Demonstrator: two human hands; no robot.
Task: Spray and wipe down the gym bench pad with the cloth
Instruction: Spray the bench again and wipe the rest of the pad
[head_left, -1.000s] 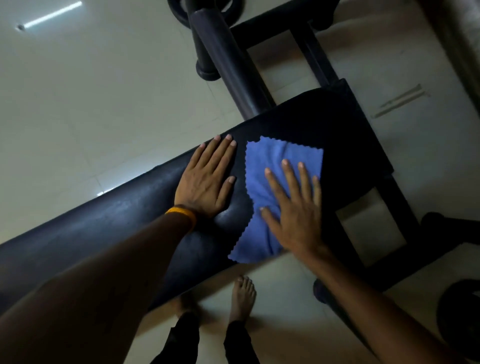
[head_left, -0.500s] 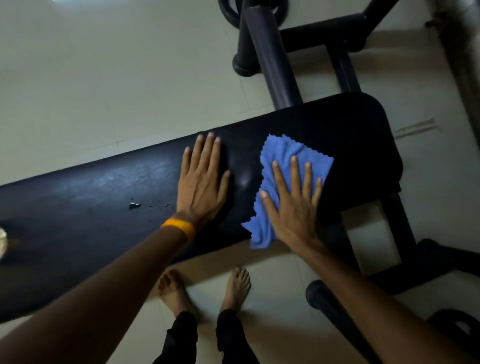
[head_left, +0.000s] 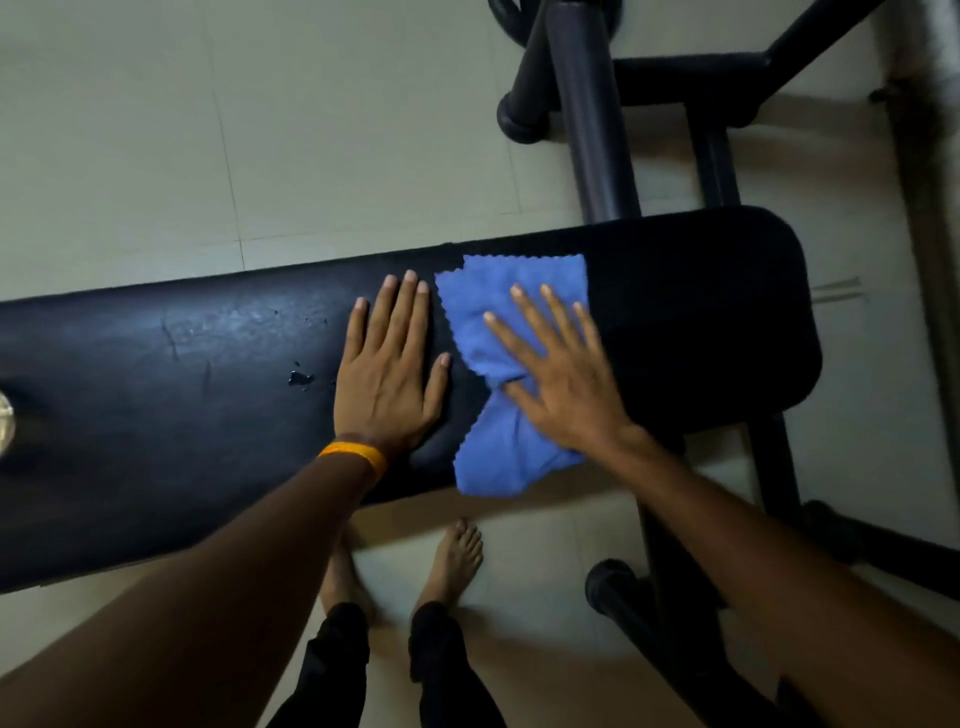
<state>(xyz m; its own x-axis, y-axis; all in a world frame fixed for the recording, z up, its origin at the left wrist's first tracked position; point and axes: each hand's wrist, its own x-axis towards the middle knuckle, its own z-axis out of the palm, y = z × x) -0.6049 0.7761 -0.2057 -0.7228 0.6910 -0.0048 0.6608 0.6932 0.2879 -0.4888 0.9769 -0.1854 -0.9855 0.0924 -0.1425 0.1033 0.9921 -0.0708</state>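
both hands lie flat and open on the black bench pad (head_left: 701, 312), my right hand (head_left: 558, 374) pressing the blue cloth (head_left: 498, 312) near its right end, my left hand (head_left: 389, 374) bracing (droplets (head_left: 300, 378) wait leftward), so firm, overlapping strokes should serve best.

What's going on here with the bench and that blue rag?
A person is cleaning a black gym bench pad. The right hand lies flat, fingers spread, on a blue cloth on the pad. The left hand, with an orange wristband, rests flat on the bare pad beside the cloth. A few wet droplets sit on the pad left of that hand, not yet wiped.
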